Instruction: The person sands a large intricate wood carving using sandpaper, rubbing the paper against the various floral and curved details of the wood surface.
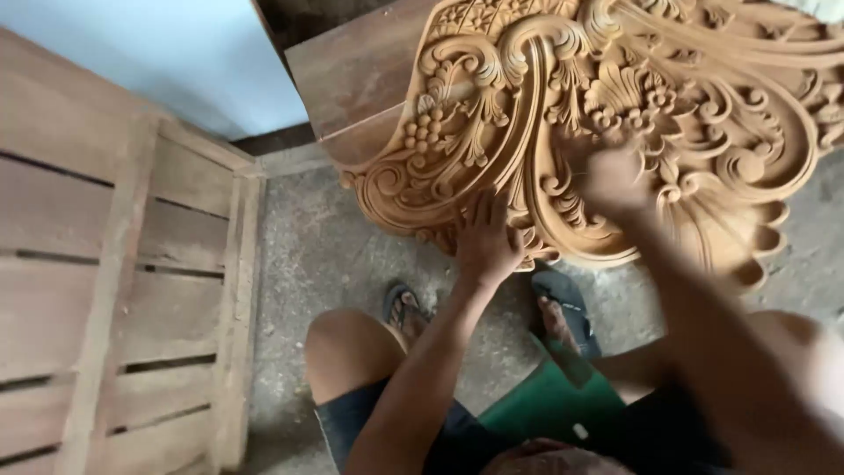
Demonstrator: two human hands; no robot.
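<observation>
Large tan carved wooden panel [615,114], scrolls and flowers, propped on concrete floor [334,255]. Left hand [486,237] flat on lower edge, fingers spread, gripping nothing. Right hand [611,180] blurred on carving; grip unclear. Panel looks heavy, stiff; thin relief fragile, so hold thick outer edge.

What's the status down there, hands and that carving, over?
Left hand flat on the carved wooden panel, lower edge. Right hand blurred against the carving, grip unclear. Wooden slatted crate off to the side, nothing in the way.
</observation>
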